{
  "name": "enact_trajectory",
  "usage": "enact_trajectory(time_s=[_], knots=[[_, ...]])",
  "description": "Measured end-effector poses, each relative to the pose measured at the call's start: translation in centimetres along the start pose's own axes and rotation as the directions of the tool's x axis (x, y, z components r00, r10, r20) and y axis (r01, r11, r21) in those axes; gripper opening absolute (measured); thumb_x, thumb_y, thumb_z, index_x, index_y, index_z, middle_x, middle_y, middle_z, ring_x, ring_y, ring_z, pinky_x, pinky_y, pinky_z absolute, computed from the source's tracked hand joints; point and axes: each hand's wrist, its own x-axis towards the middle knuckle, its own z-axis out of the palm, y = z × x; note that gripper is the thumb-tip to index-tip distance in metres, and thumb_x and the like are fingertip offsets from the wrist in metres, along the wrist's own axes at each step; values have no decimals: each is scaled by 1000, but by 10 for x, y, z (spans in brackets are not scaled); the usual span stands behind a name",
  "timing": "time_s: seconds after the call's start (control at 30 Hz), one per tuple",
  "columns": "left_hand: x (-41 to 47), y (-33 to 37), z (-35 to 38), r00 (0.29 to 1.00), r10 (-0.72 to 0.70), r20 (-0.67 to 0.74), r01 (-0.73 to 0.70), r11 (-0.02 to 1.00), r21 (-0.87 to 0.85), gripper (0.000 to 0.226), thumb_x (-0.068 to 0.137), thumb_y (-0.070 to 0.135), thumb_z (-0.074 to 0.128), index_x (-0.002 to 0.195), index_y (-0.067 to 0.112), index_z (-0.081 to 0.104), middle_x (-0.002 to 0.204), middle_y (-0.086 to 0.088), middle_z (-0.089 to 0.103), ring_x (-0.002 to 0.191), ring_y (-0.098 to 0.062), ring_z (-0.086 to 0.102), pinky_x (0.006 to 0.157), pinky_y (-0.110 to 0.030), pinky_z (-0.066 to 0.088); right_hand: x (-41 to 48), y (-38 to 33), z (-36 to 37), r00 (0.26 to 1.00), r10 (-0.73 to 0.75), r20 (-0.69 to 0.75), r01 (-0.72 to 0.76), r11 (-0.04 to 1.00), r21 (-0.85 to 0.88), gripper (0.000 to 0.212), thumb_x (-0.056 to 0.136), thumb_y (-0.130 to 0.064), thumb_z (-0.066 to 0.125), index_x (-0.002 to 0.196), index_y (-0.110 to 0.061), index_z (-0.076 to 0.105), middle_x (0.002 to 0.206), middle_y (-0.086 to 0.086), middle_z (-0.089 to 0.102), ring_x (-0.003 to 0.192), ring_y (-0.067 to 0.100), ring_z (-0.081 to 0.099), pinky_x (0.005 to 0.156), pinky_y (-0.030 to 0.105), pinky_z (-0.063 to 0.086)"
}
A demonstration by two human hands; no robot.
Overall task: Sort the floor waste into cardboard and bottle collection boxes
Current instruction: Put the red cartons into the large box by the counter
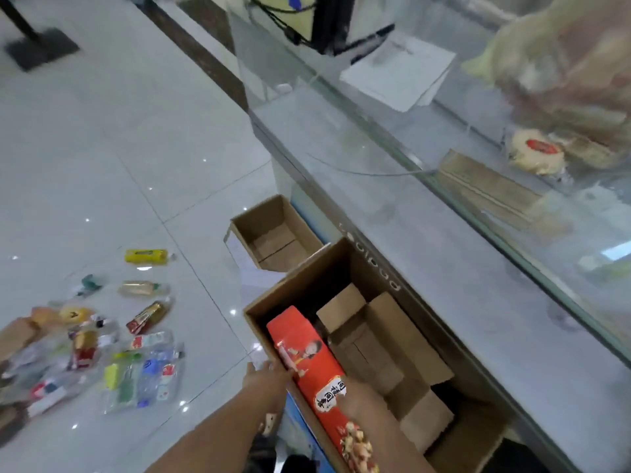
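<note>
A flattened red printed carton (309,363) stands tilted inside the large cardboard collection box (304,278), against its left wall. My left hand (264,378) touches the carton's left edge by the box rim, fingers fairly straight. My right hand (358,404) grips the carton's right side lower down. Several brown cardboard pieces (386,339) lie in the same box. A smaller empty cardboard box (263,213) stands just beyond it. Plastic bottles (143,367) lie scattered on the floor to the left, among them a yellow bottle (146,256).
A glass display counter (444,268) runs along the right, right behind both boxes, with packaged food and papers (399,70) inside. The grey tiled floor (102,148) stretches to the left. A black stand base (39,46) sits at the far left.
</note>
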Motion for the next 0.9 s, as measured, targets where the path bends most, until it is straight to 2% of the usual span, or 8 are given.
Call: enact_trajectory(time_s=[0.07,0.23,0.3,0.33,0.37,0.5,0.77,0.9], knots=[[-19,-35,10,997,-68,-20,65,992,-109,68,95,16,39,154,27,8,160,-9,12,149,-26,7,117,-52,7,-8,-38,-14,997,-69,-18,68,997,-48,42,97,-27,42,136,-12,48,137,12,53,126,25,52,101,30,41],[-69,-146,54,965,-258,-38,220,885,-411,67,97,17,38,155,25,6,160,-10,13,149,-27,6,118,-52,5,-5,-177,-3,964,-246,98,265,906,-329,48,97,-28,40,143,-14,38,142,11,48,128,27,49,101,30,40],[-89,-195,84,932,-362,-24,300,807,-509,68,96,15,38,155,25,5,160,-10,13,149,-27,7,118,-53,6,-8,-240,13,937,-328,124,348,827,-442,53,94,-30,34,144,-13,34,150,11,36,138,30,36,110,36,26],[-99,-220,102,913,-408,-12,335,766,-549,68,95,13,36,155,25,5,160,-10,13,149,-27,7,118,-52,5,-10,-273,23,922,-360,144,383,782,-492,54,93,-31,32,144,-13,34,151,12,35,140,30,32,112,39,19],[-108,-243,121,893,-451,4,367,722,-587,68,95,11,35,155,24,6,160,-10,12,149,-26,6,118,-52,4,-14,-306,35,914,-363,180,403,756,-515,54,95,-31,32,146,-14,31,150,12,37,140,29,32,114,40,18],[-137,-329,202,814,-574,95,467,547,-695,68,96,12,35,155,22,3,161,-10,11,149,-26,5,118,-52,4,-9,-423,101,864,-409,293,502,659,-560,57,99,-31,36,152,-21,18,152,8,35,138,23,36,113,32,31],[-156,-419,311,698,-655,289,533,206,-821,72,96,6,34,155,20,-6,162,-10,1,150,-27,-2,119,-50,1,19,-570,211,788,-448,423,603,421,-677,53,95,-29,39,147,-28,29,146,4,45,131,22,45,108,32,36],[-148,-457,355,625,-687,371,521,13,-853,75,96,6,37,154,22,-7,162,-9,-1,150,-26,-4,120,-49,1,39,-630,259,726,-482,491,649,241,-722,55,95,-26,38,149,-25,26,145,4,44,133,22,43,107,32,36]])
